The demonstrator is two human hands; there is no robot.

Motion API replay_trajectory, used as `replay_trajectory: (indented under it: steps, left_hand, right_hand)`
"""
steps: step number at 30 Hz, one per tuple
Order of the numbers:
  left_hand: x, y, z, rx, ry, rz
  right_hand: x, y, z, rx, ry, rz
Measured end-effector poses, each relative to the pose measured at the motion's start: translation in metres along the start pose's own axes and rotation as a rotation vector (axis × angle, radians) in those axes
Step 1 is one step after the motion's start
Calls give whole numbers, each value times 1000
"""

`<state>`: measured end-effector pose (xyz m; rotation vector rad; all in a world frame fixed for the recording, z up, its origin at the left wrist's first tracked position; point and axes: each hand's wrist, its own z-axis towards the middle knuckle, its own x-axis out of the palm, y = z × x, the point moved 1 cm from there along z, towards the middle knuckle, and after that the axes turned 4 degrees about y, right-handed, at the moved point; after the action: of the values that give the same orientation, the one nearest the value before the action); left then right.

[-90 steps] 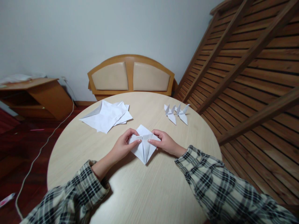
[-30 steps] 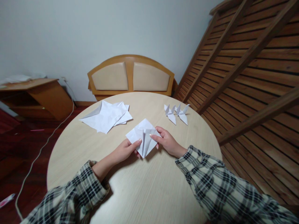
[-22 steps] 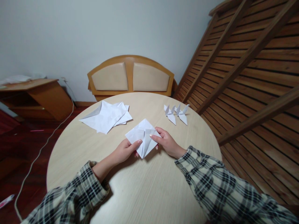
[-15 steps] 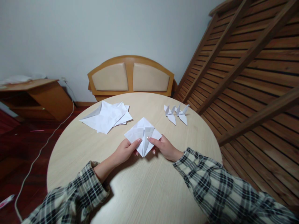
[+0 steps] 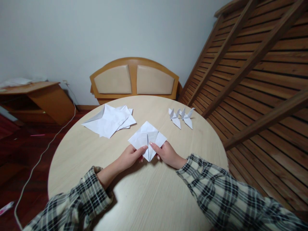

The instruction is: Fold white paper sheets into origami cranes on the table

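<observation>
A white sheet of origami paper (image 5: 147, 131), folded into a diamond with flaps meeting along its middle line, is held between both hands just above the table. My left hand (image 5: 131, 156) grips its lower left edge, thumb on top and fingers underneath. On the lower right edge my right hand (image 5: 168, 154) has the same pinch, its thumb pressing the right flap close to the centre crease. Most fingers of both hands are hidden beneath the paper. Two finished paper cranes, a left one (image 5: 176, 122) and a right one (image 5: 187, 121), stand beyond my right hand.
Loose creased white paper sheets (image 5: 110, 120) lie overlapping at the back left of the round wooden table (image 5: 154, 199). Behind it stands a padded headboard (image 5: 133, 77). Wooden slats (image 5: 260, 80) lean at the right; a desk (image 5: 48, 102) and white cable (image 5: 43, 160) are at left.
My right thumb has slid slightly left toward the centre crease, and my left thumb has shifted a little down and right. The flaps now lie closer together at the lower tip.
</observation>
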<state>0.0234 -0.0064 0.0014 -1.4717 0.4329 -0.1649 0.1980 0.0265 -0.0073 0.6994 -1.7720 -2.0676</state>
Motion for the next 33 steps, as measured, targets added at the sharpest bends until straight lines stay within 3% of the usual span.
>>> replay_trajectory:
  steps: [5,11,18,27,33]
  left_hand:
    - [1,-2,-2,-4,-4,25]
    - [2,1,0,8,-30,27]
    - [6,-1,1,8,51,-42]
    - [6,1,2,-2,13,-7]
    - [7,-2,1,-40,71,-3]
  right_hand:
    - [2,1,0,9,-4,25]
    - [5,0,-1,50,77,34]
    - [5,-1,0,65,22,-28]
    - [6,1,0,85,90,54]
    - [5,-3,2,87,31,53]
